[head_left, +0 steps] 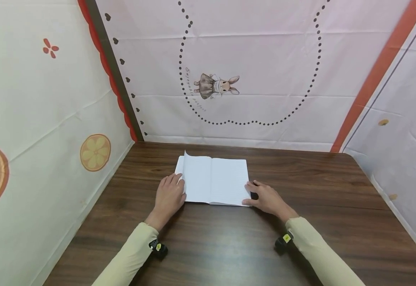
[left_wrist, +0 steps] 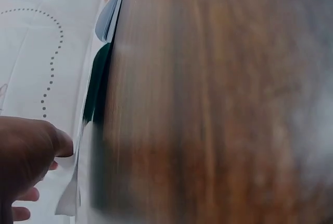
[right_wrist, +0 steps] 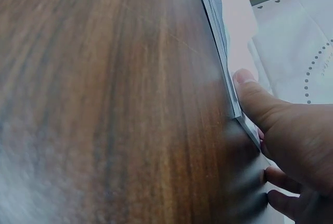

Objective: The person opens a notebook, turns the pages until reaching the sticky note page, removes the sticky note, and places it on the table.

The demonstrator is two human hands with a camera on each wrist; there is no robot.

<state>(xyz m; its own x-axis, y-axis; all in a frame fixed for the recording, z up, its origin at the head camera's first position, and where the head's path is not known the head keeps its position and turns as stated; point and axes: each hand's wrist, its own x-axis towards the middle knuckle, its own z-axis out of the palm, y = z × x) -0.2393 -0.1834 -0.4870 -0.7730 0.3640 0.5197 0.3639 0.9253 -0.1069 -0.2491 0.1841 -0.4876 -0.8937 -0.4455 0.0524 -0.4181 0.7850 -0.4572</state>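
An open notebook (head_left: pixel 229 180) with white lined pages lies on the wooden table, and a leaf (head_left: pixel 197 174) at its left side curls up at the far corner. At the left edge my left hand (head_left: pixel 170 192) touches the pages with its fingers loosely bent; the left wrist view has its thumb (left_wrist: pixel 62 143) beside the paper. My right hand (head_left: pixel 266 197) holds the right edge. In the right wrist view its thumb (right_wrist: pixel 244 78) presses on the top page, while other fingers lie past the edge, partly hidden. A dark green patch (left_wrist: pixel 96 86) shows under the notebook's near edge.
The brown wooden table (head_left: pixel 208 242) spreads around the notebook. Printed white cloth hangs at the back (head_left: pixel 265 79), on the left (head_left: pixel 50 99) and on the right (head_left: pixel 408 139). Each sleeved wrist wears a small black camera, one of them on the left wrist (head_left: pixel 159 249).
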